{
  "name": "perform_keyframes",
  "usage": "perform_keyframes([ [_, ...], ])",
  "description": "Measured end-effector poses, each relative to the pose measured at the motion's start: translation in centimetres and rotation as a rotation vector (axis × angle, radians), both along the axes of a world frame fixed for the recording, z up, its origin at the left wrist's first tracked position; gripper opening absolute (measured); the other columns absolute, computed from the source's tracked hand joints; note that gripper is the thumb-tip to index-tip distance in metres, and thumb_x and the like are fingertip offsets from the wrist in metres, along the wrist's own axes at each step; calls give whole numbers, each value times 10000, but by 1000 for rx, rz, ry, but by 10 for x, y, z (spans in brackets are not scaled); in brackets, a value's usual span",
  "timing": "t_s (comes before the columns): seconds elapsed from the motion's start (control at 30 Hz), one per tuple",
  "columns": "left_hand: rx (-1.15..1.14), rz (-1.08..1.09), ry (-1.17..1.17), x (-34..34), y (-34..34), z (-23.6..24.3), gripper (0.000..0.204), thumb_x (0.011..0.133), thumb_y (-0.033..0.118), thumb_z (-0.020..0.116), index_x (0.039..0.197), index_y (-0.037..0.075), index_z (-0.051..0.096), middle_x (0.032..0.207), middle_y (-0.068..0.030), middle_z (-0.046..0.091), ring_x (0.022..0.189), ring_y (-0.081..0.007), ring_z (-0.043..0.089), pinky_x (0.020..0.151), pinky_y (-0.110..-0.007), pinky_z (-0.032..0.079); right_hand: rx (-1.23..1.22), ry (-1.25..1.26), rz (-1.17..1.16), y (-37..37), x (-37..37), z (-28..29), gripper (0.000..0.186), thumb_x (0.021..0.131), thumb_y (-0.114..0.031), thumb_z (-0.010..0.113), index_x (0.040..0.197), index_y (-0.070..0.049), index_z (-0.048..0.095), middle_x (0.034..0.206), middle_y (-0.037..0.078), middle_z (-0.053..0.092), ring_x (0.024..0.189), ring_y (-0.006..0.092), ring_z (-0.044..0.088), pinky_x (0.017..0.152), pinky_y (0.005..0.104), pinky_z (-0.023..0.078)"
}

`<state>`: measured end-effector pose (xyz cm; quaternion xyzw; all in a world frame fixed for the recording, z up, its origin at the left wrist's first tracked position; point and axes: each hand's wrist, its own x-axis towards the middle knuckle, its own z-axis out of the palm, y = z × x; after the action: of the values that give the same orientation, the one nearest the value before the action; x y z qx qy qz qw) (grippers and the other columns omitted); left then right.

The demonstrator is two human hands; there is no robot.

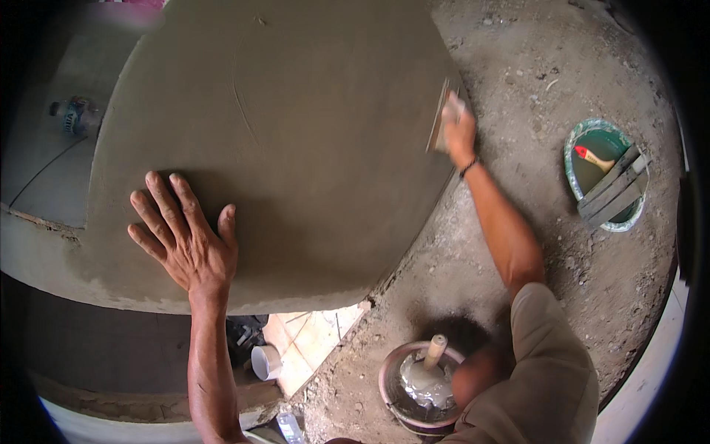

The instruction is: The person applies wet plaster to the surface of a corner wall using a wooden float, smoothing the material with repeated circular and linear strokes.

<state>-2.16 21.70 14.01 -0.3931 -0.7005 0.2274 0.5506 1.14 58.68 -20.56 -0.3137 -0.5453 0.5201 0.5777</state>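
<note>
My left hand is spread flat, fingers apart, on a smooth grey plastered surface, near its lower left part. My right hand is closed around a float or trowel at the surface's right edge; much of the tool is hidden behind the hand. The fresh plaster shows a few fine scratches toward the top.
A green bucket holds a brush and slats on rubble-strewn ground. A pink bucket with grey paste and a wooden-handled tool stands below. Left are a plastic bottle, tiles and a white container.
</note>
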Motion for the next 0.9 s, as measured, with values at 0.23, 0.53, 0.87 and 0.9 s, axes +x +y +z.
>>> perform_keyframes([
  [0.23, -20, 54, 27, 1, -17, -2, 779, 998, 592, 363, 1571, 82, 226, 1654, -142, 141, 1531, -358, 63, 1206, -560, -16, 661, 15, -25, -48, 0, 164, 369, 927, -160, 621, 1294, -155, 654, 1011, 153, 590, 941, 334, 597, 851, 411, 502],
  [0.53, -9, 69, 1, 0, -5, 0, 786, 997, 621, 316, 1585, 115, 188, 1661, -130, 109, 1535, -343, 30, 1209, -552, -38, 247, -138, -44, 60, -9, 59, 454, 893, -162, 649, 1346, -174, 624, 1056, 202, 644, 1032, 365, 620, 913, 424, 501],
  [0.87, -19, 55, 29, -2, -15, -1, 809, 984, 650, 306, 1587, 125, 180, 1662, -130, 97, 1535, -343, 33, 1209, -554, -47, 556, -53, -53, 93, 1, 213, 402, 950, -256, 593, 1345, -192, 619, 1026, 208, 614, 1028, 385, 590, 922, 446, 466],
  [0.9, -15, 67, 24, 1, -18, 0, 815, 981, 650, 320, 1586, 123, 179, 1663, -129, 93, 1535, -342, 27, 1210, -554, -50, 534, -72, -41, 85, -2, 190, 405, 956, -259, 586, 1353, -183, 613, 1051, 213, 617, 1044, 392, 586, 937, 450, 461],
])
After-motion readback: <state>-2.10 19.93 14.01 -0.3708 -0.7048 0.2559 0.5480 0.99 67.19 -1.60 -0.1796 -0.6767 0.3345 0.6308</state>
